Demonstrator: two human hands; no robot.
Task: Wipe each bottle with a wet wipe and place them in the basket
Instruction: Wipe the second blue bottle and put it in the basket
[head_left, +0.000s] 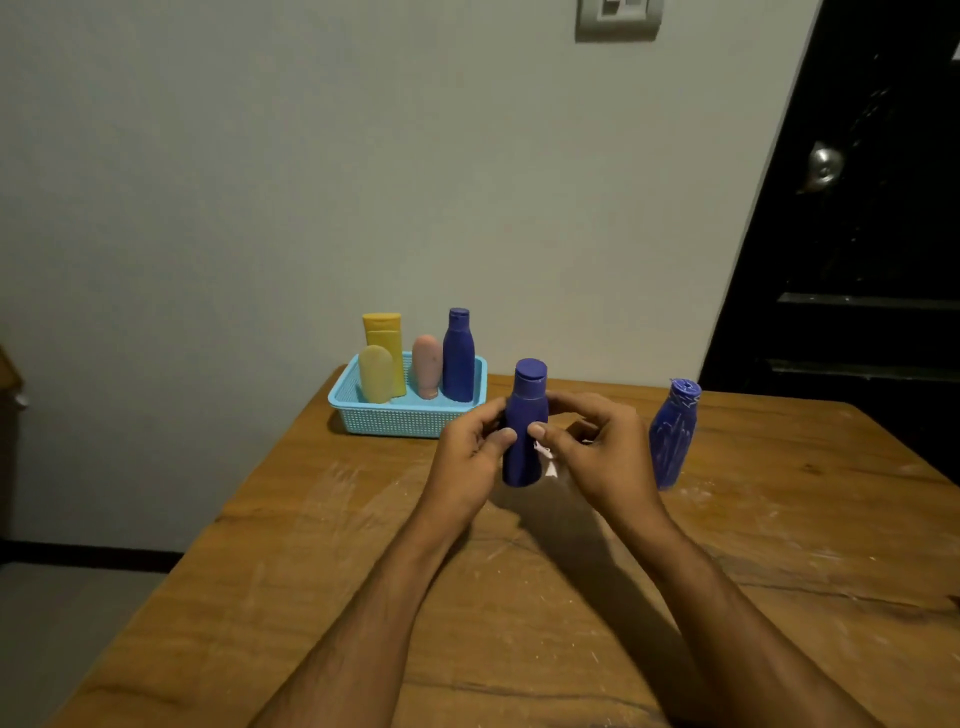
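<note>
head view: left hand (470, 447) and right hand (597, 447) both grip blue bottle (524, 426).

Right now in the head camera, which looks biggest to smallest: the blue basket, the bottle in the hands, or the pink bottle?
1. Blue basket, widest by far.
2. Bottle in the hands, though it is nearer the camera, which makes it look bigger.
3. Pink bottle, standing upside down in the basket, its lower end hidden by the basket wall.

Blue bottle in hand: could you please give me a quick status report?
Left hand and right hand both grip the blue bottle, upright. Four bottles in the basket. Smeared blue bottle waits on the table. Nothing blocking.
</note>
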